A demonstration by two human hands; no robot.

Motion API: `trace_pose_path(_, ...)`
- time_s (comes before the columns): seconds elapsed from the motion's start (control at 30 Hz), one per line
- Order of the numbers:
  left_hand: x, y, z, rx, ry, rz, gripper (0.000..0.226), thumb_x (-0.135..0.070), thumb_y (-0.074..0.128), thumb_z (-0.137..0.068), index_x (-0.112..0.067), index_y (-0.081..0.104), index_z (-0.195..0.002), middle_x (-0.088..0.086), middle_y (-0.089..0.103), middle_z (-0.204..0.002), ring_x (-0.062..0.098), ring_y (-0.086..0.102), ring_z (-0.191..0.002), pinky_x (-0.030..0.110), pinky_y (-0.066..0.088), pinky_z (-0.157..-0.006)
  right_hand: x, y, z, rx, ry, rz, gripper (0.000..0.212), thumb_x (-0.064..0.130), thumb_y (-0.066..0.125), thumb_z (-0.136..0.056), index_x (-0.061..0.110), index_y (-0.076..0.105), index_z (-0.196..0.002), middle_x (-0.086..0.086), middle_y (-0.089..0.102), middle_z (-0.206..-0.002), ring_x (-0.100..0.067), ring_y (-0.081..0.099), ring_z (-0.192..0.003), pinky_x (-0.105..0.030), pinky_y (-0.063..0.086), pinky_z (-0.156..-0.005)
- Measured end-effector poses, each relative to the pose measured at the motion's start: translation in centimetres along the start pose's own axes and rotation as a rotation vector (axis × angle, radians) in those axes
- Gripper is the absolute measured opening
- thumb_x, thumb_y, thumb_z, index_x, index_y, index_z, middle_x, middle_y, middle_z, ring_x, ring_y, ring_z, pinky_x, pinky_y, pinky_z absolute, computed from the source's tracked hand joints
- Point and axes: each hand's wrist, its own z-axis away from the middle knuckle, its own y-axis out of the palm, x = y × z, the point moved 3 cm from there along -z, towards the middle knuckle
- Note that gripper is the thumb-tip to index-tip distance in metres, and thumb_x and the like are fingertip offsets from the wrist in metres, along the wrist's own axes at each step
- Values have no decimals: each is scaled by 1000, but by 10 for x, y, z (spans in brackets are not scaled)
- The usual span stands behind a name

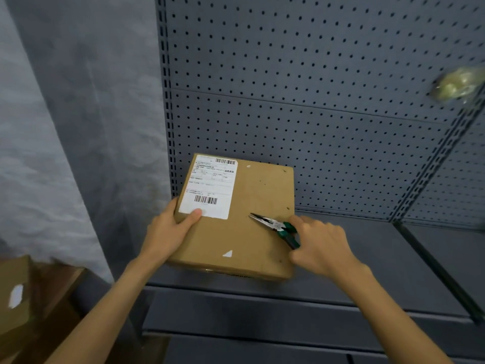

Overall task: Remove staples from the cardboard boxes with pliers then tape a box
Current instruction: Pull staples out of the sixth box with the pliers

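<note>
Your two arms are bare, and your left hand [168,232] and right hand [321,248] wear nothing.

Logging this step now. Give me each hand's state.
Left hand: grips the cardboard box at its left edge.
Right hand: holds the pliers.

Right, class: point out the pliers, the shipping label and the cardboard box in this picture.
pliers [273,225]: head view, on the metal joint just ahead of the green handles.
shipping label [210,189]: head view, middle of the white sheet.
cardboard box [259,190]: head view, bare brown top face.
</note>
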Motion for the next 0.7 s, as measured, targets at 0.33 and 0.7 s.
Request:
trace_pose_path(0.33,-3,1,0,9,-12,-52,63,-62,46,-84,-35,32,-139,0,57,-126,26,56,-106,44,44,-90,0,-6,0,-83,-39,168,55,25,52,-73,25,41,-127,2,52,-103,-24,55,-87,-25,17,-46)
trace_pose_path(0.7,-2,5,1,22,4,-39,68,-64,44,-82,-35,28,-142,-1,57,-125,17,54,-93,40,45,-86,-14,-12,-13,-32,-116,157,43,26,52,-72,24,46,-114,3,46,-90,-22,42,-69,-25,18,-47)
